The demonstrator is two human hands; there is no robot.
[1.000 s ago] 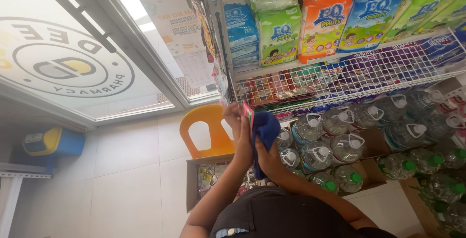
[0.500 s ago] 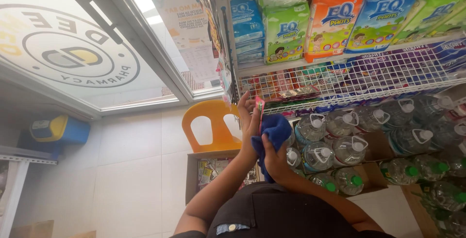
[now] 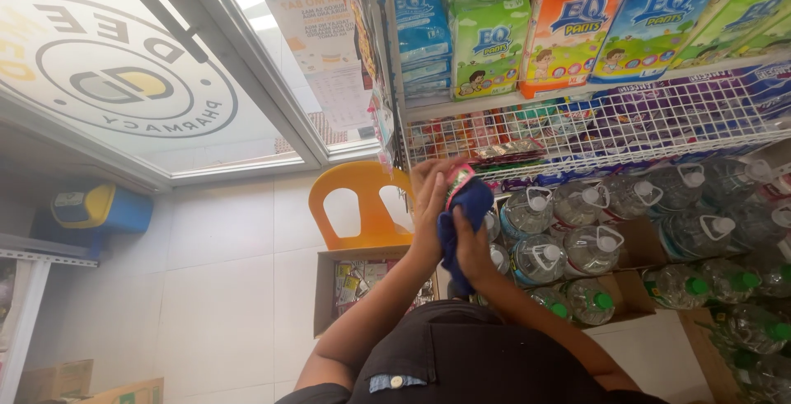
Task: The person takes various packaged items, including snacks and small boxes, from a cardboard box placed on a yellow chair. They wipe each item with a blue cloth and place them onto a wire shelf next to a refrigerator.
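A glass door (image 3: pixel 124 83) with a round emblem fills the left side, a blue and yellow container (image 3: pixel 99 209) on the tiled floor (image 3: pixel 214 289) below it. Near the middle, an orange plastic chair (image 3: pixel 356 202) stands behind an open cardboard box (image 3: pixel 362 284) of small packets. Just right of it, the person's left hand (image 3: pixel 430 206) is closed around a small pink and green packet (image 3: pixel 458 182), while the right hand (image 3: pixel 471 243) grips a blue cloth (image 3: pixel 461 214) pressed against that packet. Further right, a white wire shelf (image 3: pixel 626 128) carries small goods beneath stacked nappy packs (image 3: pixel 568 29), with large clear water bottles (image 3: pixel 593 243) massed below.
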